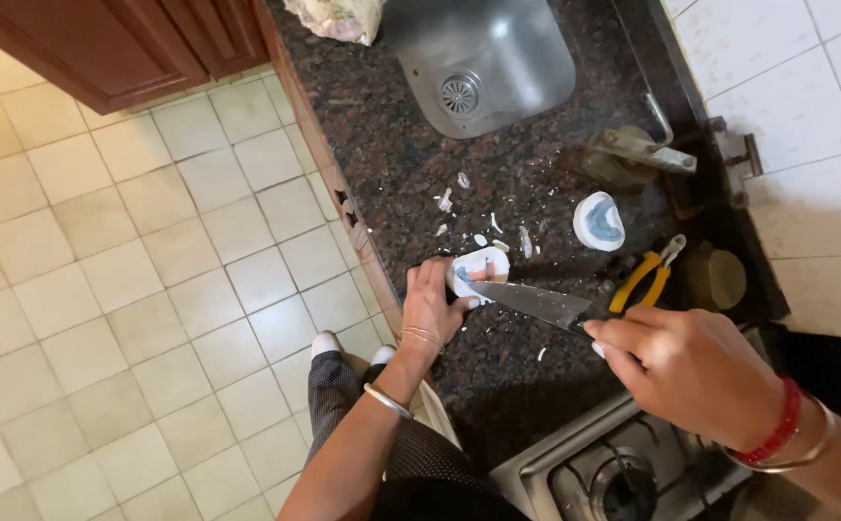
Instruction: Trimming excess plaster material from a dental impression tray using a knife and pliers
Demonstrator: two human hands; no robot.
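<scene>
On the counter (411, 183) by the sink (497, 58) | left hand (430, 309) is pinning the small white piece (478, 268) flat | right hand (690, 371) is gripping the knife (536, 304) — tip resting on it | best keeping fingers behind the edge — slicing slowly

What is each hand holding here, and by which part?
The right hand grips a knife by its handle. The left hand steadies a small white block on the counter by its near edge.
</scene>
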